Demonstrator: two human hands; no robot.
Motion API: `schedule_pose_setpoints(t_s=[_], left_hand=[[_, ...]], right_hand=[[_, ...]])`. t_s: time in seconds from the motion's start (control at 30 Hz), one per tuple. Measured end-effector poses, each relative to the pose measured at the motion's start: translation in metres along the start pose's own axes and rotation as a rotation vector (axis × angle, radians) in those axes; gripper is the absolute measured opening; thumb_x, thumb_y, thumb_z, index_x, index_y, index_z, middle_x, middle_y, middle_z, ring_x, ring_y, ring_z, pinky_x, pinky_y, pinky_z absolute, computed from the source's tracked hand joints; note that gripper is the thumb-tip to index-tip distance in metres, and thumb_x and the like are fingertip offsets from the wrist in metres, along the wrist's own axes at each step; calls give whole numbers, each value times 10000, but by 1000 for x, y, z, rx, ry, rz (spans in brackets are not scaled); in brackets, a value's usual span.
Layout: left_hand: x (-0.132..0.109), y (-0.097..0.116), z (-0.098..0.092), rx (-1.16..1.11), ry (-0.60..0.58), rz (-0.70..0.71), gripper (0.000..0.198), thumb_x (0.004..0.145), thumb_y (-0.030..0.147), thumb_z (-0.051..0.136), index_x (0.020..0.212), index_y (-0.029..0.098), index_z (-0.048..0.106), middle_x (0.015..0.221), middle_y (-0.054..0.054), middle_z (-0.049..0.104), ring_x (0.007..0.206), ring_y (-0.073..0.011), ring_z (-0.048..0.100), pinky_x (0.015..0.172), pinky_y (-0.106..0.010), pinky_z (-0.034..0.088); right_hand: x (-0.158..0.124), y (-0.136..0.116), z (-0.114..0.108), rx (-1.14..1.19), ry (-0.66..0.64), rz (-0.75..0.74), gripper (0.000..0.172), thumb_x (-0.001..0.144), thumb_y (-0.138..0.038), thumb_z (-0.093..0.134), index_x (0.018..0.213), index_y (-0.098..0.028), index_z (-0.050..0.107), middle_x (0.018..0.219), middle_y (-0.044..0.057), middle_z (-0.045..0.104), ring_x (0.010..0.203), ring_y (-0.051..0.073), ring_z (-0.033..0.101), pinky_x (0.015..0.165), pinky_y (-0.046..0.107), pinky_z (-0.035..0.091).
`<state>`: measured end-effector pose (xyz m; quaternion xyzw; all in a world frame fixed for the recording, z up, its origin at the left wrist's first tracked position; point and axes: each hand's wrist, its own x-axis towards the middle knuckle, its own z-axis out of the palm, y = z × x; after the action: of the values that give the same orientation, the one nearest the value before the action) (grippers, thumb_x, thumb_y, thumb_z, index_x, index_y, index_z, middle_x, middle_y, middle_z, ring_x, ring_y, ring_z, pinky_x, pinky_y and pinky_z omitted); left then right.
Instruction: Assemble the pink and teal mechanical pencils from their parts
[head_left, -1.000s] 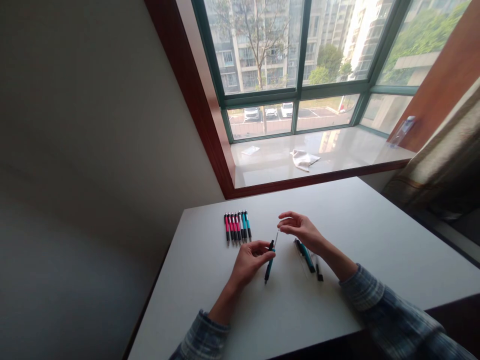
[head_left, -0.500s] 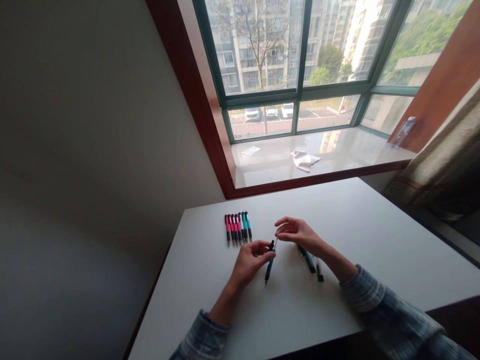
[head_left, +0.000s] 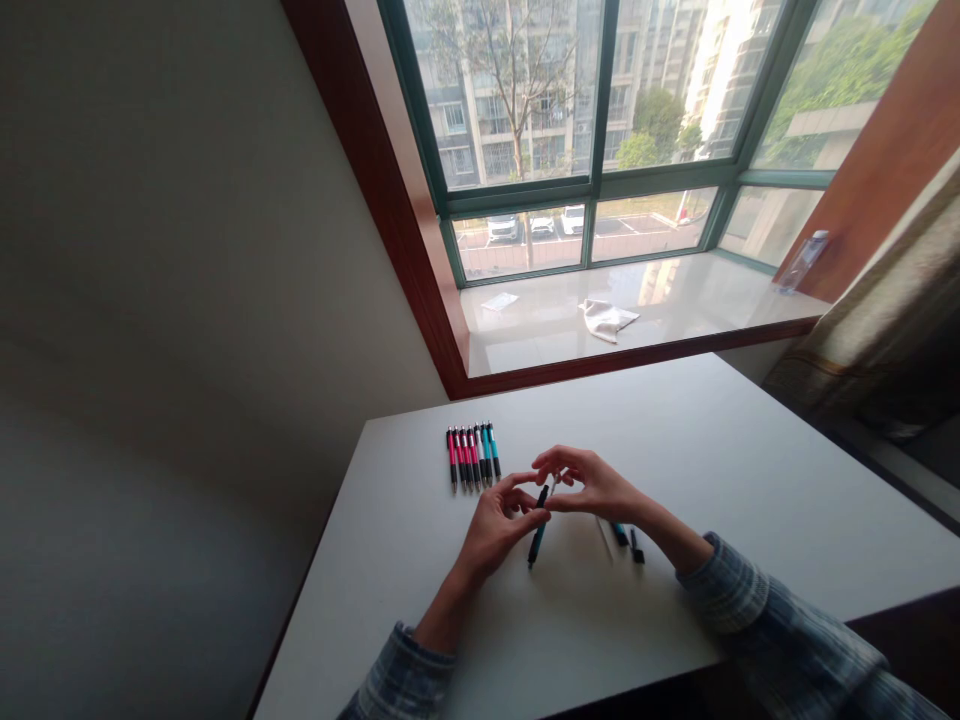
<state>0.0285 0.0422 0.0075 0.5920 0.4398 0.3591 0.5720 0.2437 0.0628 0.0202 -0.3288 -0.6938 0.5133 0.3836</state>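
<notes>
My left hand [head_left: 497, 527] grips a teal pen [head_left: 538, 526] with a black upper end, which stands tilted on the white table [head_left: 675, 420]. A thin metal refill [head_left: 553, 487] rises from the pen's top. My right hand [head_left: 586, 484] curls over it, fingertips pinched at the refill, almost meeting my left fingers. To the left lies a tight row of several pink and teal pens [head_left: 472, 458]. Below my right wrist lie a teal pen part [head_left: 619, 534], a black pen part [head_left: 637, 546] and a thin transparent strip [head_left: 604, 537], partly hidden.
The table's far edge meets a wooden-framed window sill holding a white cloth [head_left: 607, 320], a paper [head_left: 499, 301] and a plastic bottle [head_left: 804, 262]. A curtain [head_left: 862, 340] hangs at the right. A wall stands to the left.
My right hand has moved down and left, closing on the refill and nearing my left hand. It now covers more of the teal pen part. My left hand and the pen row stay in place.
</notes>
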Motion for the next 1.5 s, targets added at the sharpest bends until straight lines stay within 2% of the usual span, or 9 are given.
schedule_pose_setpoints(t_s=[0.13, 0.27, 0.4, 0.5, 0.63, 0.8, 0.97, 1.2, 1.5], left_hand=[[-1, 1, 0, -2, -8, -9, 592, 749, 359, 851, 1278, 181, 656, 855, -60, 737, 805, -205, 677, 768, -323, 508], [0, 4, -3, -49, 5, -35, 608, 736, 352, 862, 1282, 196, 643, 853, -50, 738, 808, -203, 687, 775, -321, 523], [2, 7, -8, -104, 119, 3, 394, 728, 366, 863, 1041, 191, 699, 903, -51, 736, 886, -215, 700, 842, -341, 545], [3, 7, -11, -57, 253, 86, 272, 755, 377, 832, 905, 189, 705, 927, -51, 734, 925, -224, 697, 890, -350, 539], [1, 6, -14, 212, 409, 189, 203, 825, 374, 761, 940, 207, 748, 947, -55, 755, 938, -237, 687, 928, -364, 505], [-4, 8, -13, 347, 520, 249, 184, 832, 360, 746, 954, 224, 767, 990, -52, 766, 949, -246, 689, 925, -361, 504], [-4, 7, -13, 440, 511, 344, 103, 829, 317, 749, 905, 254, 777, 973, -49, 758, 963, -254, 678, 928, -367, 505], [-4, 4, -13, 575, 461, 402, 78, 854, 283, 733, 916, 275, 781, 966, -46, 766, 991, -278, 655, 946, -417, 490], [-3, 2, -11, 694, 412, 441, 65, 885, 260, 710, 931, 261, 756, 964, -41, 764, 985, -264, 653, 921, -400, 479]], right_hand=[[1, 0, 4, 100, 30, 0, 345, 793, -388, 820, 1073, -232, 689, 994, 59, 727, 932, 233, 682, 855, 395, 532], [2, -1, -12, 358, 300, 22, 367, 749, -414, 849, 973, -243, 613, 969, 39, 690, 949, 234, 678, 870, 388, 540], [0, 1, -33, 531, 484, 69, 461, 710, -415, 873, 1017, -268, 562, 1008, 30, 674, 1008, 247, 686, 898, 384, 540], [0, 7, -36, 515, 451, 115, 447, 703, -395, 881, 1023, -249, 605, 999, 41, 700, 940, 221, 686, 856, 354, 545], [2, 19, -29, 412, 364, 110, 380, 696, -399, 883, 973, -211, 702, 1004, 80, 757, 986, 249, 690, 905, 382, 535], [1, 23, -25, 286, 319, 113, 372, 802, -456, 788, 1075, -204, 766, 1041, 92, 767, 924, 227, 694, 798, 352, 552], [-2, 14, -22, 94, 222, 46, 313, 862, -431, 734, 1089, -219, 775, 1045, 84, 767, 884, 218, 700, 726, 327, 556], [-1, 19, -20, -92, 268, 19, 228, 824, -439, 782, 921, -234, 770, 911, 54, 783, 859, 243, 724, 791, 377, 572], [0, 17, -18, -160, 224, -29, 186, 857, -403, 759, 959, -249, 785, 933, 41, 790, 878, 240, 732, 812, 375, 581]])
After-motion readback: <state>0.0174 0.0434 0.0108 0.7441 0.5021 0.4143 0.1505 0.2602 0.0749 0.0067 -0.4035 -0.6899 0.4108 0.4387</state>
